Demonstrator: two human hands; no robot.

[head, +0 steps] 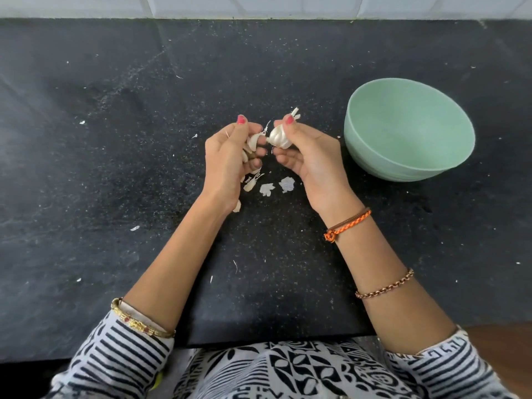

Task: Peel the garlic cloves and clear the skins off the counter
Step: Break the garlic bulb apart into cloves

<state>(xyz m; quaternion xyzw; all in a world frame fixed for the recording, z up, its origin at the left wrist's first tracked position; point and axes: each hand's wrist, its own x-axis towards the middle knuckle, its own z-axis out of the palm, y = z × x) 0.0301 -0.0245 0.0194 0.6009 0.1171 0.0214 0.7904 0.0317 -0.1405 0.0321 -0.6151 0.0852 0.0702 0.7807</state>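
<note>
Holding a bulb (278,137) in her right hand (312,159), her left hand (227,156) curls round loose cloves (253,141) (skins (276,187) litter the bench (115,168)), bowl (408,156) nearby.

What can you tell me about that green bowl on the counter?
The green bowl is pale mint, round and deep, smooth and matte like plastic. It stands upright on the dark speckled counter, to the right of the right hand, apart from it. Its inside looks empty; nothing touches it but the counter.
</note>
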